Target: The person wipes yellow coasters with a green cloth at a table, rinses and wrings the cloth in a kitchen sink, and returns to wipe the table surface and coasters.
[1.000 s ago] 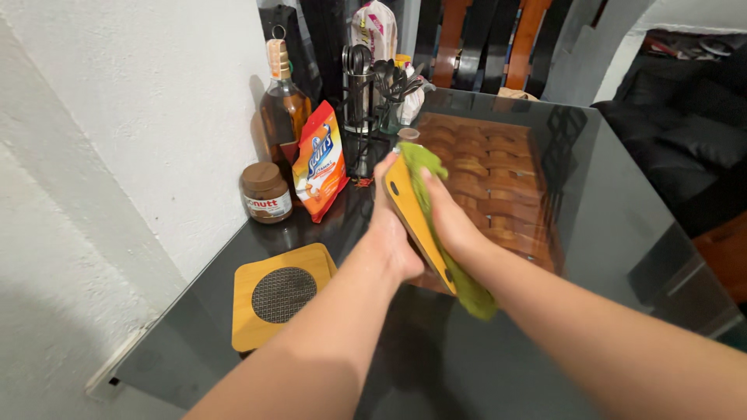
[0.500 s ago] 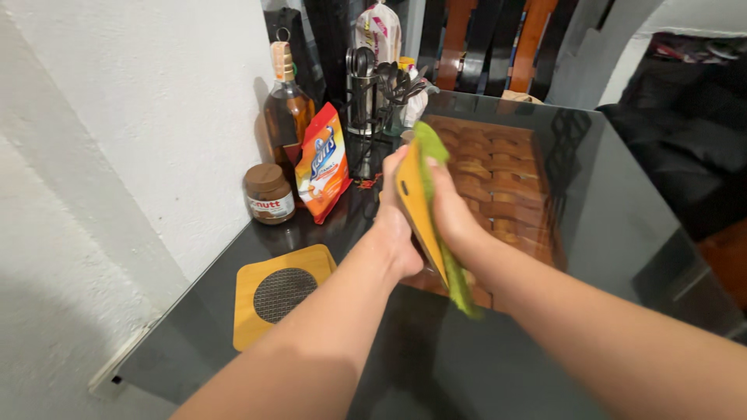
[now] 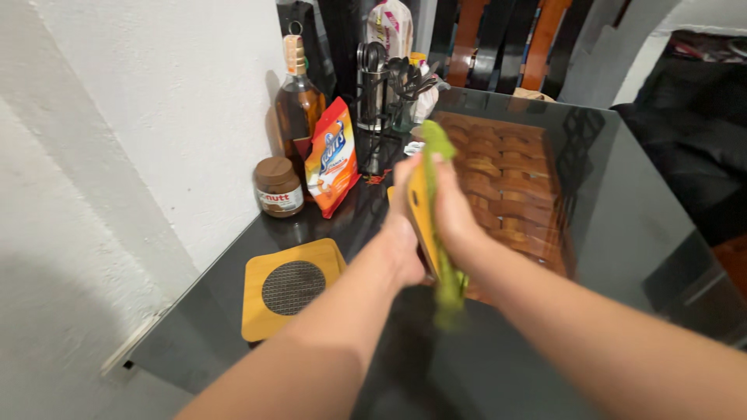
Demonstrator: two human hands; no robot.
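Hands meet over the middle of a dark glass surface (image 3: 622, 225) in the head view, the only view there is. Left hand (image 3: 401, 233) has its grip clamped on a yellow wooden trivet (image 3: 420, 206), held on edge and nearly upright above the surface, fingers behind it and the thumb toward the top. Right hand (image 3: 455, 214) has its grip closed on a green cloth (image 3: 445, 272), pressing it flat against the trivet's right face; the cloth sticks up past the fingertips and hangs down blurred below the wrist. Both forearms reach in from the bottom edge.

Beneath the glass shows a woven brown wooden panel (image 3: 506, 179). On the surface to the left lies a second yellow trivet (image 3: 289, 286) with a round dark mesh centre, flat and well apart from the hands. Further back along the white wall (image 3: 156, 117) stand a brown-lidded spread jar (image 3: 278, 187), an orange snack pouch (image 3: 332, 165) leaning just beside it, and an amber bottle (image 3: 299, 101) with a cork behind them. A black utensil holder (image 3: 381, 93) with spoons stands near the far corner.
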